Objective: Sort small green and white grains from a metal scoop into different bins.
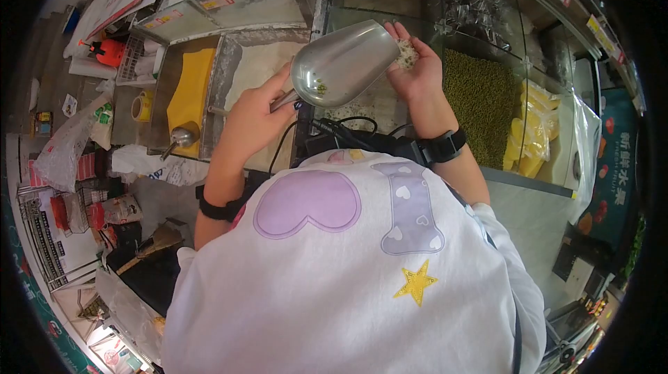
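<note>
My left hand [259, 115] is closed round the short handle of a shiny metal scoop [348, 61]. The scoop tilts with its wide mouth towards the right, and a few green beans [321, 87] lie near its handle end. At that mouth, my right hand [423, 76] is cupped with the palm up and the fingers pointing away from me. A small heap of white grains [406, 55] mixed with green specks rests in the palm. Below both hands is a glass-sided bin [372, 99] with scattered grains on its bottom, partly hidden by the scoop.
Green beans [480, 102] fill a bin on the right, beside yellow packets [534, 127]. To the left are bins of white powder [261, 64] and yellow meal [189, 85], with another metal scoop [182, 139]. Black cables [341, 125] lie close to my body.
</note>
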The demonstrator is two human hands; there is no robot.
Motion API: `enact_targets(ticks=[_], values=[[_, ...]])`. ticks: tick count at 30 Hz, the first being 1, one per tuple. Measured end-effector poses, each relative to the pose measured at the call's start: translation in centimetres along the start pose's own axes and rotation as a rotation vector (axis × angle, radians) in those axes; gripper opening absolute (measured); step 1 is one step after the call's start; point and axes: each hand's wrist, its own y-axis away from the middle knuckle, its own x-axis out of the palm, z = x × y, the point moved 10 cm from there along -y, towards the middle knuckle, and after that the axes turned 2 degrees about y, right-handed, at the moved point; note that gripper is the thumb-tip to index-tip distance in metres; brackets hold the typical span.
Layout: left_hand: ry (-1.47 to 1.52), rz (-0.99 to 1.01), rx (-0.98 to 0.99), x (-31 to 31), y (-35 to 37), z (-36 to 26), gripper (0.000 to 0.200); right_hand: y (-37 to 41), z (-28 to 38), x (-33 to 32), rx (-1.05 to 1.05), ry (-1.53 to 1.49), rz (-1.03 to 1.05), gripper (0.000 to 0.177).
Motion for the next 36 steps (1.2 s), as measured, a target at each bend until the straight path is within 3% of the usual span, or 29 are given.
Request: enact_targets(ticks=[5, 11, 36], values=[[-0.016, 0.043, -0.049, 0.4, 0.2, 0.9, 0.067, 0.5, 0.8, 2.3, -0.063, -0.063, 0.190, 0.047], [-0.009, 0.020, -0.024, 0.7, 0.3, 1.3, 0.068, 0.6, 0.9, 2.7, -0.074, -0.037, 0.254, 0.048], [0.020, 0.042, -0.051, 1.2, 0.3, 1.1, 0.067, 0.7, 0.5, 3.0, -0.043, -0.077, 0.278, 0.047]])
